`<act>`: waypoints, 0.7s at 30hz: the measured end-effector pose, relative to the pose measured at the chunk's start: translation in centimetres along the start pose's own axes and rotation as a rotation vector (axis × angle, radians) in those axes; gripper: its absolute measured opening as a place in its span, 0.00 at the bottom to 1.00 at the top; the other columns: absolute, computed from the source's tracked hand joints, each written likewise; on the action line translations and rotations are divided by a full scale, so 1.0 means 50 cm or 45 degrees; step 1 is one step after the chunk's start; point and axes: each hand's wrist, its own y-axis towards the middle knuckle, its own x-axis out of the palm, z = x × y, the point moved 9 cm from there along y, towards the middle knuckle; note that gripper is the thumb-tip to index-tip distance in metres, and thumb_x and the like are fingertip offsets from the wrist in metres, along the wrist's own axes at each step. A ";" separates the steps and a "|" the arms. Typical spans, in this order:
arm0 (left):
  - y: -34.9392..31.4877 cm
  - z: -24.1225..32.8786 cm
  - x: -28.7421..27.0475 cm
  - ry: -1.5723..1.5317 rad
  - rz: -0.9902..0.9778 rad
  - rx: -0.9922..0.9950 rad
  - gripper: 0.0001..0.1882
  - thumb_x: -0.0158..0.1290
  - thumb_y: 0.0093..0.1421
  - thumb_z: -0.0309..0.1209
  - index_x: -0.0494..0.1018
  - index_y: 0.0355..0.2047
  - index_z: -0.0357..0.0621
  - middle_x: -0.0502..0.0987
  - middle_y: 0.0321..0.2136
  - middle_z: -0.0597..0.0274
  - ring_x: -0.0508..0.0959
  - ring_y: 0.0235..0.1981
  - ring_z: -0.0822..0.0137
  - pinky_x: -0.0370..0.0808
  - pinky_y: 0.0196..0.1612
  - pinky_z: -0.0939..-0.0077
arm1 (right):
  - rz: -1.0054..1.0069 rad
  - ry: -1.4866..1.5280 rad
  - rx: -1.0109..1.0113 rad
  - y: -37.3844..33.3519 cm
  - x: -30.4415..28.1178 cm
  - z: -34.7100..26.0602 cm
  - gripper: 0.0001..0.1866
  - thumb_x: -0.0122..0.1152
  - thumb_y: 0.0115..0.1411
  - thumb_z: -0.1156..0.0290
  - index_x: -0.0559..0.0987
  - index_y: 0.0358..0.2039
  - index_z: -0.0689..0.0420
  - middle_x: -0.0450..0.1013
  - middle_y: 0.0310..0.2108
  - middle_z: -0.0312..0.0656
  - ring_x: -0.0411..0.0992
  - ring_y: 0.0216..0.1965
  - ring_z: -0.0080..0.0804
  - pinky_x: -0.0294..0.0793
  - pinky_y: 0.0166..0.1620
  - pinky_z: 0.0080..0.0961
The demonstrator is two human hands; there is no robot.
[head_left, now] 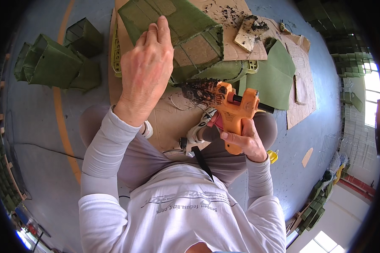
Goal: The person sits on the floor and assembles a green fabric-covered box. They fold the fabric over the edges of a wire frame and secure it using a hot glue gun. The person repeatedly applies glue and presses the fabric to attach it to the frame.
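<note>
A box-like green fabric piece (pixel 196 36), with panel openings and frayed dark edges, lies in front of me. My left hand (pixel 150 63) rests on its upper panel with fingers stretched out; the thumb is hidden. An orange glue gun (pixel 236 111) is gripped in my right hand (pixel 249 141), fingers wrapped round its handle. A black glue stick (pixel 264 106) sticks out of its back. Dark, crusted residue covers its front end (pixel 202 90), which points left, close below the green piece. Under the piece is a yellow-green plastic crate (pixel 252 66), partly covered.
Cardboard (pixel 166 120) lies beneath the work, with dark scraps at the far side. A residue-smeared board (pixel 247 36) and a flat green fabric panel (pixel 276 80) are to the right. Several green fabric boxes (pixel 57 59) stand left. A cable (pixel 46 147) crosses the floor.
</note>
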 end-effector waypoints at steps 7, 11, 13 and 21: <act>0.000 0.001 0.001 0.004 0.007 0.011 0.24 0.56 0.56 0.24 0.69 0.54 0.30 0.80 0.40 0.52 0.83 0.39 0.64 0.83 0.31 0.79 | 0.028 0.044 -0.080 0.006 0.007 0.002 0.27 0.68 0.55 0.72 0.71 0.54 0.65 0.72 0.44 0.41 0.71 0.48 0.30 0.71 0.53 0.28; -0.003 -0.009 0.013 -0.055 -0.091 -0.079 0.29 0.60 0.56 0.26 0.67 0.58 0.35 0.79 0.45 0.51 0.83 0.42 0.59 0.82 0.39 0.73 | 0.021 0.069 -0.086 0.009 0.007 0.008 0.27 0.67 0.55 0.73 0.71 0.54 0.65 0.72 0.44 0.41 0.71 0.48 0.29 0.71 0.53 0.28; -0.005 -0.011 0.018 -0.091 -0.133 -0.121 0.32 0.62 0.55 0.27 0.65 0.60 0.37 0.79 0.48 0.50 0.82 0.44 0.56 0.82 0.43 0.70 | 0.022 0.051 -0.059 0.009 0.006 0.010 0.26 0.66 0.54 0.73 0.71 0.54 0.64 0.72 0.44 0.41 0.71 0.48 0.29 0.71 0.53 0.27; -0.004 -0.012 0.020 -0.098 -0.143 -0.129 0.32 0.62 0.56 0.27 0.65 0.60 0.37 0.79 0.48 0.49 0.82 0.44 0.56 0.82 0.43 0.70 | 0.026 0.073 -0.097 0.008 0.010 0.005 0.25 0.66 0.55 0.73 0.71 0.53 0.64 0.72 0.43 0.39 0.71 0.46 0.28 0.71 0.50 0.26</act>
